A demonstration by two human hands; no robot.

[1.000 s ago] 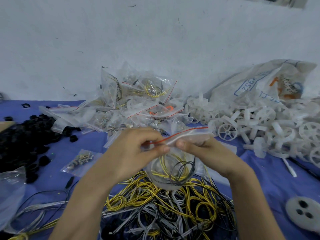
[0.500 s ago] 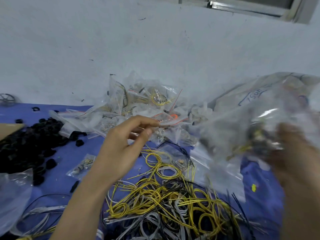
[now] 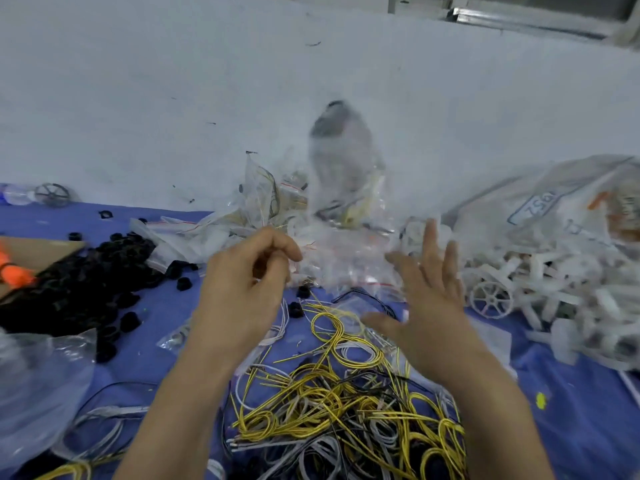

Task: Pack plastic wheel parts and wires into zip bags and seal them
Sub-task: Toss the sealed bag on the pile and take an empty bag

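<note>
A filled zip bag (image 3: pixel 341 157) is blurred in mid-air in front of the white wall, above the heap of packed zip bags (image 3: pixel 263 216) at the back of the table. My right hand (image 3: pixel 429 306) is stretched towards that heap with fingers spread and holds nothing. Beside it my left hand (image 3: pixel 242 289) hovers with loosely curled fingers, and I see nothing in it. Under both forearms lies a tangle of yellow, white and black wires (image 3: pixel 339 403). White plastic wheel parts (image 3: pixel 491 299) are heaped to the right.
Black ring parts (image 3: pixel 86 278) are piled on the left of the blue table cover (image 3: pixel 571 427). A crumpled clear bag (image 3: pixel 34 382) lies at the near left. Behind the wheel parts sits a large printed sack (image 3: pixel 554 202). Cardboard with an orange item (image 3: pixel 14 271) sits at the far left.
One second ago both hands pinched the bag's zip strip. The right hand then swung the bag to the right and let it go; it now flies towards the heap.
</note>
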